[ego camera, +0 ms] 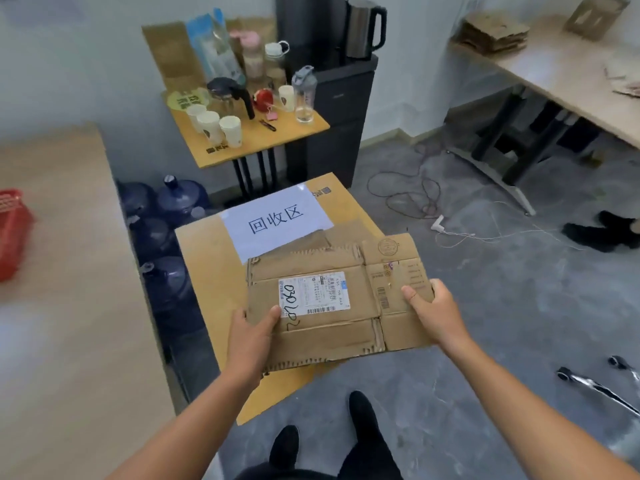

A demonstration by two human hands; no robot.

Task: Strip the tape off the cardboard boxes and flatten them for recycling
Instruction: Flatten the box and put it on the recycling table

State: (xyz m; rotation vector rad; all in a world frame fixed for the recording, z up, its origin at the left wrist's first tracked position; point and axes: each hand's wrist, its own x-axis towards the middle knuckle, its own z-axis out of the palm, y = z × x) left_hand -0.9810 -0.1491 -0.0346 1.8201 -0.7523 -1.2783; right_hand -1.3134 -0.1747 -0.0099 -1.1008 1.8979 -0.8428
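The flattened brown cardboard box [332, 306] with a white shipping label [313, 294] was held roughly level in both hands over the near end of a low yellow-brown wooden table [204, 268]. The left hand [252, 330] gripped its near-left edge, thumb pressed on top beside some handwritten digits and fingers hidden underneath. The right hand [431, 310] clasped the right edge, thumb on top and fingers wrapped under, so both hands were closed on the 1 sheet. Between the 2 grips the panels lay flat with ragged flaps. No tape strip could be made out on the upper face, though the underside was hidden. Just beyond the held sheet, on the side away from the hands, another flat piece of brown cardboard [346, 233] rested on the table, partly covering a white paper sign [277, 220] with 3 black characters. By my reading this box was already stripped and flattened, and the step in hand was laying it on the recycling pile. The next move would call for lowering it forward onto the piece ahead of the thumbs and squaring the edges — then loosening both grips together, so the sheet did not slide back off the near edge toward the feet.
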